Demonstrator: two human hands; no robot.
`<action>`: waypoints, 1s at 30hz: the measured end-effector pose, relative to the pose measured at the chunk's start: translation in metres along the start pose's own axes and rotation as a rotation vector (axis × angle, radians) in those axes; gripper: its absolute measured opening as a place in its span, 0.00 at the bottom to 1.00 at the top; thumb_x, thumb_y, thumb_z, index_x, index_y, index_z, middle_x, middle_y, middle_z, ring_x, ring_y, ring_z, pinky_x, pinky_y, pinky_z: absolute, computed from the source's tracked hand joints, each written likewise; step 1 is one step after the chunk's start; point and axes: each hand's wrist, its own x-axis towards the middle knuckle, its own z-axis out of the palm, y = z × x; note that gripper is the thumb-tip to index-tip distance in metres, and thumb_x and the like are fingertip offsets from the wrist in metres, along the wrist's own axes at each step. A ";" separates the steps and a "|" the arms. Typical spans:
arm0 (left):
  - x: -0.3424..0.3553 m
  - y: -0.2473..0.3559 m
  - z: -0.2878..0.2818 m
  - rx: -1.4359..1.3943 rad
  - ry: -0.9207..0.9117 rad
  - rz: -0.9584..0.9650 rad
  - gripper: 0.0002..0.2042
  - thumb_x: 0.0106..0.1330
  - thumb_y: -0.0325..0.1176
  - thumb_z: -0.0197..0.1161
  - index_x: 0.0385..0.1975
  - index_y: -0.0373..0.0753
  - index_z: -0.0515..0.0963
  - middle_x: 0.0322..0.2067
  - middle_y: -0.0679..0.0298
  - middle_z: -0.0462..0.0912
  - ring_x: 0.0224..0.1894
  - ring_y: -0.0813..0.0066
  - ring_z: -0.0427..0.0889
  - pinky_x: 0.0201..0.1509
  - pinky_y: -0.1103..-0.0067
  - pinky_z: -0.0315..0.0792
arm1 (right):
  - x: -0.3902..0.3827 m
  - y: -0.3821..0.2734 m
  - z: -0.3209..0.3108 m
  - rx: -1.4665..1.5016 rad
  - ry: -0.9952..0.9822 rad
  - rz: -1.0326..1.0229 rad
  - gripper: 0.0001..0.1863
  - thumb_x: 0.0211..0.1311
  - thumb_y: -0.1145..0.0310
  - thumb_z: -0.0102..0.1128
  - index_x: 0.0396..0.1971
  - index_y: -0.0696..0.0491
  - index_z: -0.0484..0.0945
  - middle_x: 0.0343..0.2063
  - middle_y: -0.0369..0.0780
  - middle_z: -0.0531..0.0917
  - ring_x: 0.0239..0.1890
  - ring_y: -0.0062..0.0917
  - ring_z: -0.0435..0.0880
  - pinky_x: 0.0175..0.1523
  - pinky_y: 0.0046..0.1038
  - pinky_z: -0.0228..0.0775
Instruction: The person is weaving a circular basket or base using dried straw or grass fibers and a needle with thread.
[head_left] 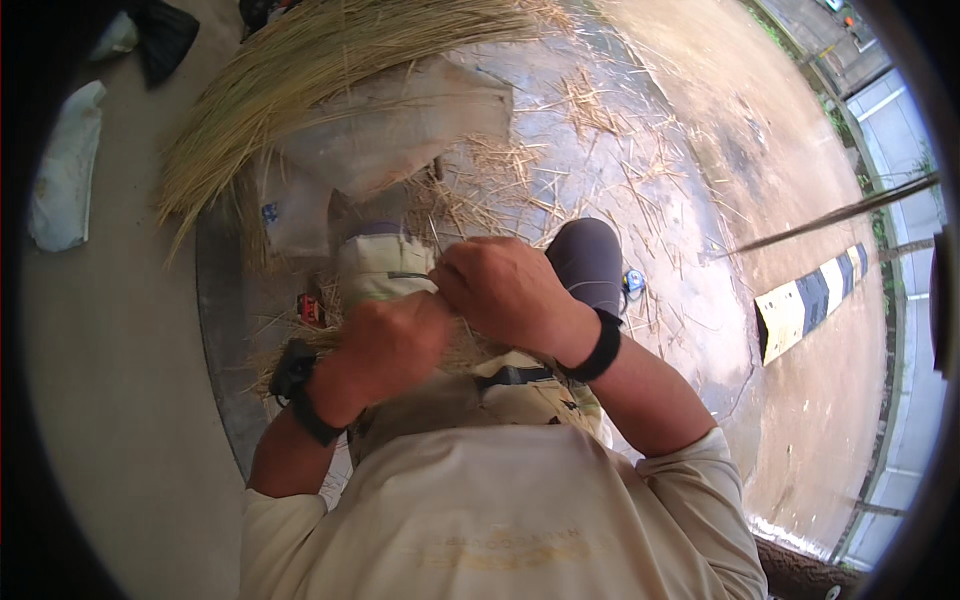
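Note:
Close together above my lap, my two hands almost meet. My right hand is curled closed, its fingertips bent down toward the left one. My left hand is also curled, partly smeared by motion. Whatever lies between the fingers is too small or hidden to make out. A large bundle of long straw stalks lies beyond my knees, spread across the far left. Below it is a cloudy plastic sheet. Short loose straw pieces are scattered past my hands.
Beside my right knee lies a small blue object; a red and black one lies left of my legs. A striped black-and-white barrier stands at the right. A white plastic bag lies at the far left.

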 end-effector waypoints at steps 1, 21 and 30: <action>0.004 0.000 -0.002 0.004 0.018 0.008 0.08 0.67 0.31 0.65 0.41 0.37 0.78 0.24 0.59 0.83 0.26 0.60 0.86 0.26 0.67 0.78 | 0.003 0.004 -0.002 0.022 0.005 -0.050 0.11 0.67 0.67 0.61 0.26 0.55 0.78 0.26 0.47 0.83 0.32 0.47 0.84 0.36 0.44 0.76; -0.037 -0.087 -0.058 0.133 -0.113 -0.318 0.12 0.70 0.27 0.61 0.52 0.34 0.78 0.36 0.47 0.86 0.34 0.44 0.87 0.35 0.58 0.80 | -0.053 0.036 -0.112 1.496 0.290 0.239 0.15 0.84 0.64 0.50 0.52 0.58 0.83 0.29 0.32 0.85 0.26 0.21 0.83 0.30 0.28 0.76; -0.174 -0.204 -0.132 0.408 -0.105 -0.635 0.10 0.73 0.27 0.58 0.51 0.35 0.77 0.41 0.45 0.85 0.43 0.39 0.84 0.43 0.54 0.77 | -0.196 0.160 -0.194 -0.470 0.290 0.423 0.07 0.72 0.65 0.64 0.38 0.52 0.85 0.28 0.50 0.86 0.32 0.47 0.87 0.35 0.40 0.78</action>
